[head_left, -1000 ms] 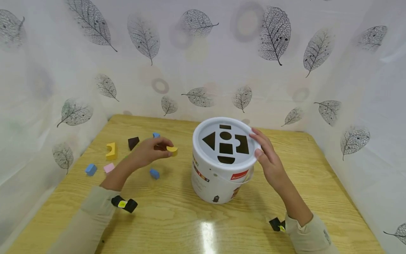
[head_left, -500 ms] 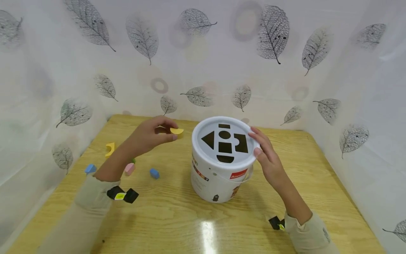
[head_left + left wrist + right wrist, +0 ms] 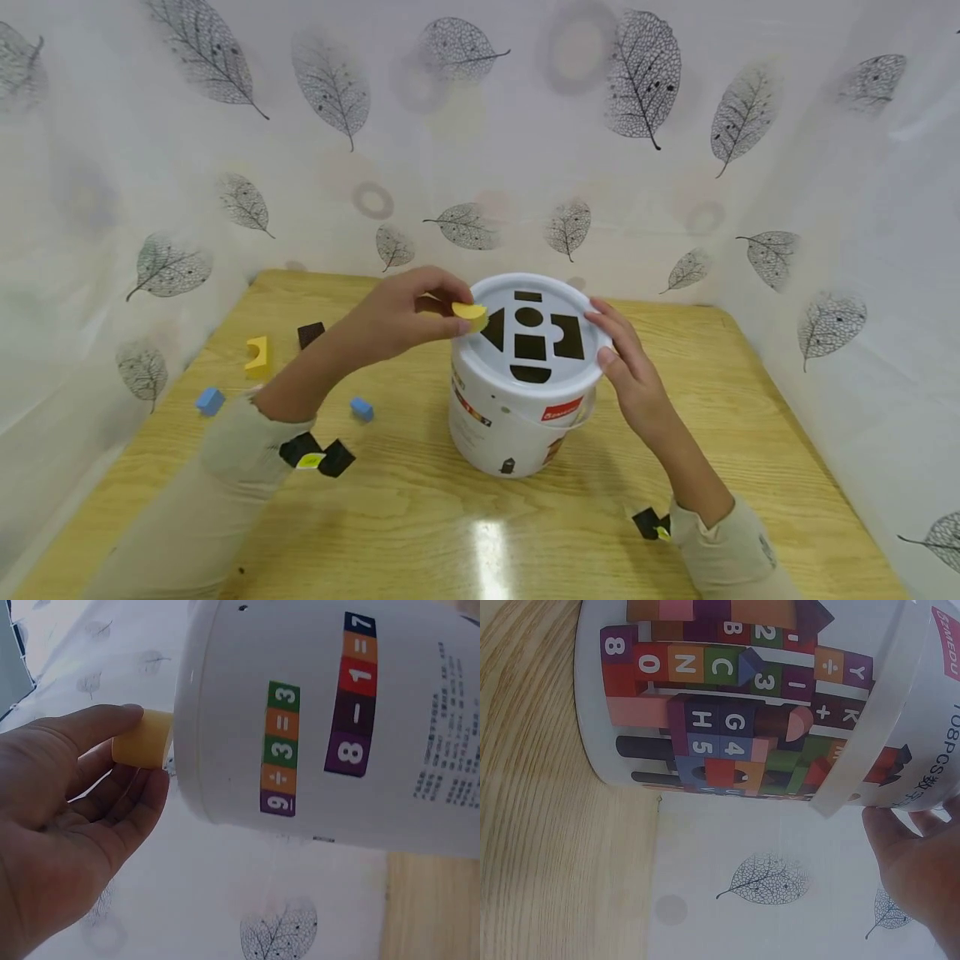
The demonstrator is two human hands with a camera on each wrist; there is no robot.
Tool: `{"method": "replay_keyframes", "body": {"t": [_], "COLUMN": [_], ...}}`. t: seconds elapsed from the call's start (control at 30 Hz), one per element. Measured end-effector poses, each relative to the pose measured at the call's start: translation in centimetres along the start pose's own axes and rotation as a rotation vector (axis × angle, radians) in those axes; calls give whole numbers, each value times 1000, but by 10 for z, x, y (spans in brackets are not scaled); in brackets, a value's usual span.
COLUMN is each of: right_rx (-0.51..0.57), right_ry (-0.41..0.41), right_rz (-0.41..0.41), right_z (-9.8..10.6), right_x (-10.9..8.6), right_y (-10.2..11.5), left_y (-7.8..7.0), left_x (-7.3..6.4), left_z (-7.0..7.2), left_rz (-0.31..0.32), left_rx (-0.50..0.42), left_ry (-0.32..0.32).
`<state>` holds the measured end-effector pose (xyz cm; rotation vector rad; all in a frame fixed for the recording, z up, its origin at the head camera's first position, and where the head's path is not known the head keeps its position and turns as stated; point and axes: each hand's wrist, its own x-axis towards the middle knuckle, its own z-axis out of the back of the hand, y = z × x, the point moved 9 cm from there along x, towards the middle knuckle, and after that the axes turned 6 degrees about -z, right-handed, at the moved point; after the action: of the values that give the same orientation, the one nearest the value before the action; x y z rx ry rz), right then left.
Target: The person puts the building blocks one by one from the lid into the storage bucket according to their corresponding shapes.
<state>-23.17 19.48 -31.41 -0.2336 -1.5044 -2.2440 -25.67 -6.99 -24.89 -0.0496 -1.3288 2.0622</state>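
Observation:
In the head view, my left hand [image 3: 405, 312] pinches a yellow half-round block [image 3: 470, 315] between thumb and fingers, over the left edge of the lid [image 3: 498, 360]. Beside the block is the lid's dark triangular hole. In the left wrist view the yellow block [image 3: 142, 739] shows close by the lid's rim. The white bucket [image 3: 483, 425] stands upright under its lid, which has several shaped holes. My right hand [image 3: 633, 383] rests on the lid's right rim, fingers spread and thumb nearer me. In the right wrist view only part of this hand [image 3: 922, 862] shows.
Left on the wooden table [image 3: 405, 517] lie a yellow arch block [image 3: 258, 358], a dark brown block [image 3: 310, 335], a blue block [image 3: 210, 401] and a second blue block [image 3: 362, 408]. My left forearm covers part of that area. A leaf-patterned curtain [image 3: 300, 192] surrounds the table.
My left hand has carried the yellow half-round block up and rightwards from above the table to the lid's left edge. The pink block is now hidden behind my left arm. My right hand stays put.

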Motion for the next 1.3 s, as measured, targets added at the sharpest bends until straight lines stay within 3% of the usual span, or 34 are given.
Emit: {"method": "replay_keyframes", "body": {"t": [0.27,0.6,1.0,1.3], "right_rx": [2,-6,-6,-12], "right_ry": [-8,-10,4,10], "right_rz": [-2,-17,0,6], "right_z": [1,0,-1,0], "right_x": [-2,-1,-1,0], "right_y": [0,-1,1,0], "left_y": [-11,-28,-41,-43], "left_x": [15,21,17,16], "left_z": [-35,-64,-76,-78], "left_rz": [-18,-47,-67,-64], "left_rx": [30,107,123,158], "left_ry": [121,211,247,232]}}
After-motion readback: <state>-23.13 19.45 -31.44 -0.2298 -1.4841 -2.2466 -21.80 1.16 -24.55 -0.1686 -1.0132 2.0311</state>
